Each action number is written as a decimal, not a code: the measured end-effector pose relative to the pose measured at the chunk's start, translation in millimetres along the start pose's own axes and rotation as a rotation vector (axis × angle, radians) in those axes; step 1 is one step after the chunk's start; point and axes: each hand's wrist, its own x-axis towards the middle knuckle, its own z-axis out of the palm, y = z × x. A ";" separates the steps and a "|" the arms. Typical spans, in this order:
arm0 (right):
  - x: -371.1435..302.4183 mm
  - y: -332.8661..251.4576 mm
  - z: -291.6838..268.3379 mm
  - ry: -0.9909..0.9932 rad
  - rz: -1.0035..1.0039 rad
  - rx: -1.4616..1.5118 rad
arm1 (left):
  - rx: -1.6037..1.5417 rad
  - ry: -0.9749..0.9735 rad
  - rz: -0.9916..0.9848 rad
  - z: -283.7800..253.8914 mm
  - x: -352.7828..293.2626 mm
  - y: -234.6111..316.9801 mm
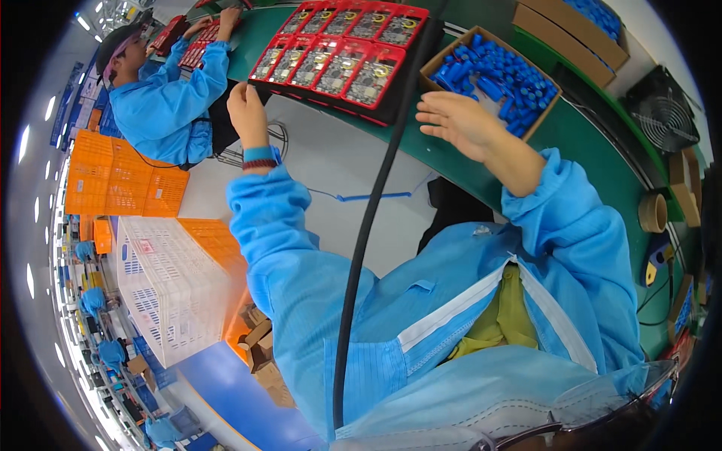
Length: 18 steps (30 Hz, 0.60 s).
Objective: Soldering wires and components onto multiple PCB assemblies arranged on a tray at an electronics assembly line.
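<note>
A red tray (340,54) with two rows of circuit boards (368,81) lies on the green bench, a dark layer beneath it. At its near left corner my left hand (247,116) has its fingers bent closed on the edge; the fingertips are partly hidden. My right hand (460,124) is open, fingers stretched toward the tray and nothing in them. It hovers by the near left side of a cardboard box (540,124) full of blue cylindrical cells (519,83), partly covering it.
A black cable (368,218) crosses the view. On the left, a co-worker in blue (162,105) handles red trays, near orange crates (124,177) and a white crate (180,293). A fan (662,113), a tape roll (652,213) and another box (564,37) are on the right.
</note>
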 end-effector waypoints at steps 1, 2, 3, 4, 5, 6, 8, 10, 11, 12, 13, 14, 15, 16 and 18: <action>9.5 6.0 7.9 -0.028 0.005 -0.011 | 0.119 -0.012 0.027 -1.5 21.3 -36.5; 17.3 11.5 12.3 -0.015 0.032 0.022 | 0.204 -0.042 0.036 5.2 39.5 -57.5; 25.3 15.9 15.2 0.003 0.061 0.061 | 0.289 -0.079 0.047 10.6 55.0 -65.6; 30.1 18.7 16.9 -0.023 0.061 0.079 | 0.312 -0.144 -0.009 15.7 66.4 -73.9; 34.4 20.4 14.1 -0.023 0.062 0.086 | 0.332 -0.221 -0.061 26.0 75.3 -72.9; 38.1 22.1 11.9 -0.008 0.059 0.096 | 0.416 -0.380 -0.070 29.9 84.9 -68.8; 41.1 20.9 13.7 0.036 0.047 0.093 | 0.368 -0.457 -0.203 44.8 97.8 -70.5; 44.1 18.1 16.4 0.037 0.057 0.115 | 0.260 -0.542 -0.508 59.6 105.6 -65.5; 41.1 15.0 19.0 0.025 0.069 0.128 | 0.254 -0.547 -0.502 61.5 112.2 -70.4; 36.6 8.1 26.4 0.030 0.075 0.135 | 0.392 -0.604 -0.398 55.1 120.3 -84.3; 34.8 3.2 32.2 0.027 0.077 0.130 | 0.530 -0.659 -0.291 49.0 126.2 -97.7; 35.3 -2.2 35.0 0.003 0.072 0.136 | 0.529 -0.651 -0.322 51.7 131.1 -100.9; 36.7 -5.7 36.6 -0.022 0.067 0.142 | 0.495 -0.659 -0.360 50.9 134.5 -104.5; 40.7 -8.8 36.6 -0.016 0.062 0.147 | 0.470 -0.656 -0.413 48.0 139.8 -107.6; 47.4 -16.8 27.5 -0.039 0.033 0.192 | 0.312 -0.751 -0.620 55.5 146.7 -78.9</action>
